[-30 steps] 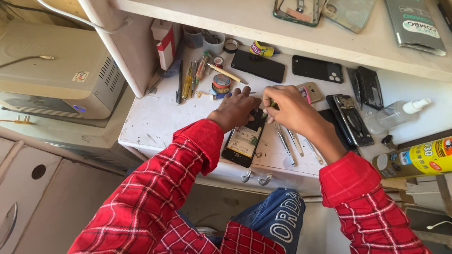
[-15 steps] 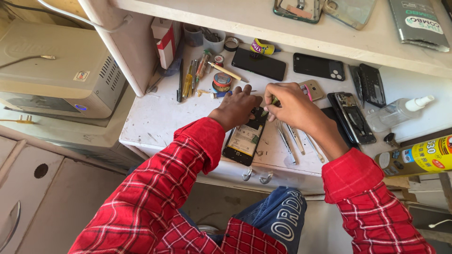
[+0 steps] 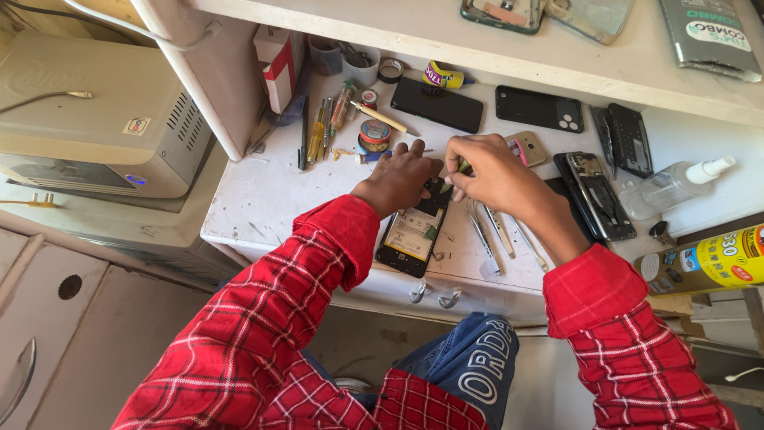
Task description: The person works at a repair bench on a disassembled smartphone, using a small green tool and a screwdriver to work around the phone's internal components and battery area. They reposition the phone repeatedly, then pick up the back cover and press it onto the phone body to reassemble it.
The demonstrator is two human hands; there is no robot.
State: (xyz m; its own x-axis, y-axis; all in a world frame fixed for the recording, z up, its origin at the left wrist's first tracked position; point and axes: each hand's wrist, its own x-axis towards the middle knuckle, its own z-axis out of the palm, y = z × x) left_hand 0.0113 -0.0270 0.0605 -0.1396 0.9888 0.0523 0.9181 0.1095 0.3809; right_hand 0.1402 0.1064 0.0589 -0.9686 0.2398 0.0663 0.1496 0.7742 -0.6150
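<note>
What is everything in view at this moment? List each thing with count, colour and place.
opened phone: 1, black, back off, worktop front, under both hands
intact phones: 2, black, lying flat at the back of the worktop
opened phone shell: 1, black, right of the hands
tweezers: about 3, metal, beside the opened phone
tape rolls: a few, mixed colours, behind the left hand
screwdrivers: several, yellow and dark, back left
squeeze bottle: 1, clear, right
spray can: 1, yellow, lying at the right edge
beige machine: 1, left of the worktop
left hand: presses on the phone's top
right hand: pinches a small tool at the phone's top
</note>
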